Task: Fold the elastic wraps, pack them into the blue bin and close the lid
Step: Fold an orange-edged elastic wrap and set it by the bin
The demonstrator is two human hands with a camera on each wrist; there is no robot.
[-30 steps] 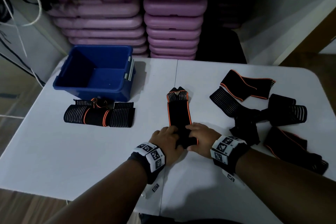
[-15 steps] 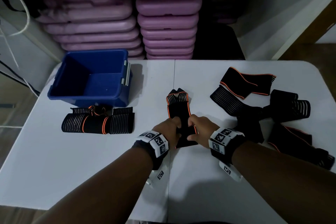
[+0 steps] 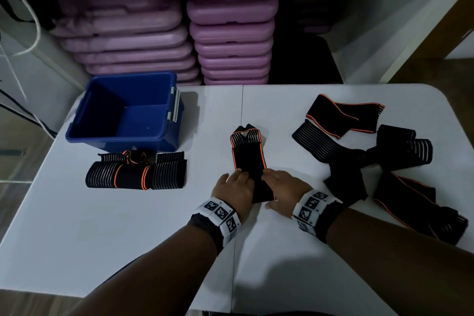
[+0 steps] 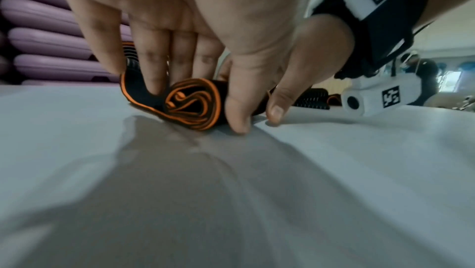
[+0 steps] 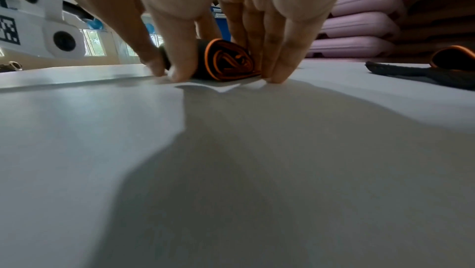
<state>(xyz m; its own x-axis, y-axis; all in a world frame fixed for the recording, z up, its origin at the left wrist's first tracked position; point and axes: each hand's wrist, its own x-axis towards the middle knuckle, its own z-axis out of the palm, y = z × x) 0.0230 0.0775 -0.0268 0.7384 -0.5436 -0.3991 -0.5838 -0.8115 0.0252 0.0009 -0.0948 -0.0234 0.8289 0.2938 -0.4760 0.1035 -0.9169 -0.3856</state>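
A black elastic wrap (image 3: pixel 249 156) with orange edging lies lengthwise at the table's middle. Its near end is wound into a roll (image 4: pixel 191 106), seen end-on as a spiral (image 5: pixel 228 61). My left hand (image 3: pixel 234 186) and right hand (image 3: pixel 280 187) grip that roll from either side, thumbs behind it and fingers (image 4: pixel 154 65) curled over its front. The blue bin (image 3: pixel 77 126) stands at the back left with nothing inside it. Folded wraps (image 3: pixel 136 174) lie just in front of it.
Several unfolded wraps (image 3: pixel 359 151) sprawl in a heap on the table's right side. Stacked purple cases (image 3: pixel 230 33) fill the shelf behind the white table (image 3: pixel 128 238). A grey latch (image 3: pixel 174 105) sits on the bin's right wall.
Both hands have rolled the wrap's near end away from me, so the flat stretch beyond the roll is shorter. The other wraps and the bin stay put.
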